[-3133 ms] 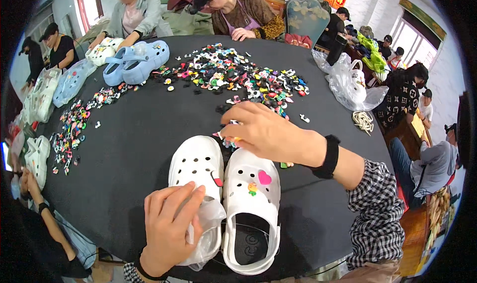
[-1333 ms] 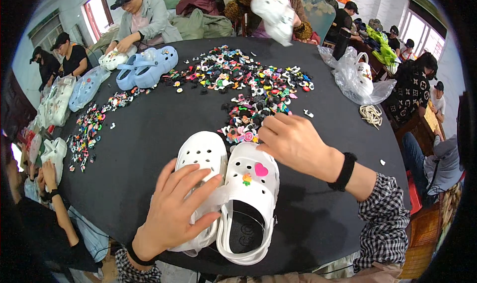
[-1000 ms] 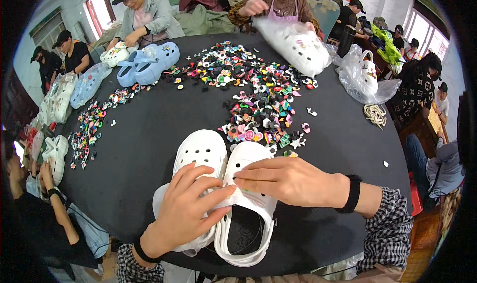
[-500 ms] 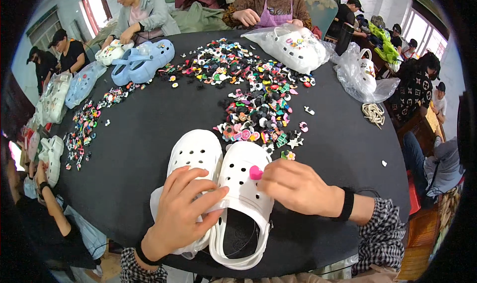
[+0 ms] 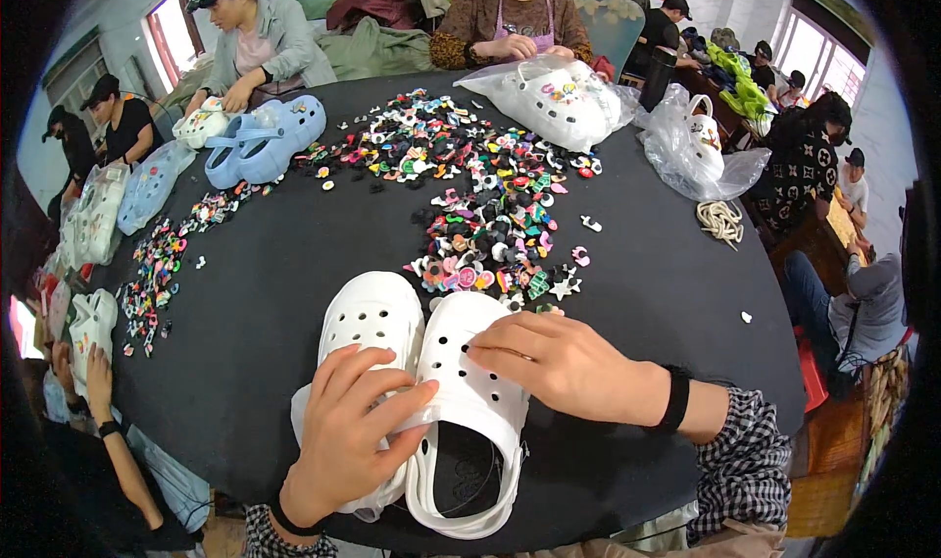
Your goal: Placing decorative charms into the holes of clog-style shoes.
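Two white clogs stand side by side at the near edge of the table, toes pointing away. On the right clog (image 5: 480, 401), my left hand (image 5: 358, 421) grips the edge of the foot opening with fingertips and thumb, its palm over the left clog (image 5: 376, 295). My right hand (image 5: 559, 362) pinches over the right clog's toe holes, fingertips pressed to the upper. The pink heart charm seen there earlier is now hidden under those fingers. Several round holes in both uppers show no charms. Beyond the toes lies a heap of colourful shoe charms (image 5: 490, 229).
Blue clogs (image 5: 257, 144) stand at the far left, bagged white clogs (image 5: 564, 107) at the far middle. A second clear bag (image 5: 701, 151) and coiled cord (image 5: 720, 223) lie right. Co-workers sit around the black table (image 5: 627, 274); one's arm (image 5: 123, 460) is at the left.
My right hand has moved left over the right clog's toe, and the pink heart has gone from sight beneath it. My left hand keeps its grip. The whole view has shifted slightly.
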Demonstrator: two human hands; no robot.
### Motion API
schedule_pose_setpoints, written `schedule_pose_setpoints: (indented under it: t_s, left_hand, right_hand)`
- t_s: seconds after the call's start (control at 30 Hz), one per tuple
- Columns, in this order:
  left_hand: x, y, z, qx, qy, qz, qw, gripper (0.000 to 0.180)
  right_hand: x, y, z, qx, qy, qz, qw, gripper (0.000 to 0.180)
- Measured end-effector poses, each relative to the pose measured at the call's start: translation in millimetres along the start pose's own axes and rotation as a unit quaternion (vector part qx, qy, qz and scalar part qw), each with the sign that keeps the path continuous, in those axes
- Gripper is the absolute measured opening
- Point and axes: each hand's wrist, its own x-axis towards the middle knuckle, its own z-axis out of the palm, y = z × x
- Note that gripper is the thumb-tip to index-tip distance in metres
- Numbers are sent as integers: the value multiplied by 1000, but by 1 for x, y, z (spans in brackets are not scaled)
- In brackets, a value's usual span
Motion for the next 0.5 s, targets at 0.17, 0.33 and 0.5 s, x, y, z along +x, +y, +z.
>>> schedule_pose_setpoints:
  t_s: [0.17, 0.33, 0.5]
  left_hand:
    - [-1, -2, -1, 0, 2, -17, 1000, 45]
    - [2, -1, -1, -9, 1, -15, 1000, 46]
    - [2, -1, -3, -15, 7, -15, 1000, 47]
  right_hand:
    - [2, -6, 1, -24, 12, 39, 999, 20]
    - [-25, -5, 5, -52, 75, 48, 995, 18]
    - [-29, 28, -5, -6, 139, 203, 969, 14]
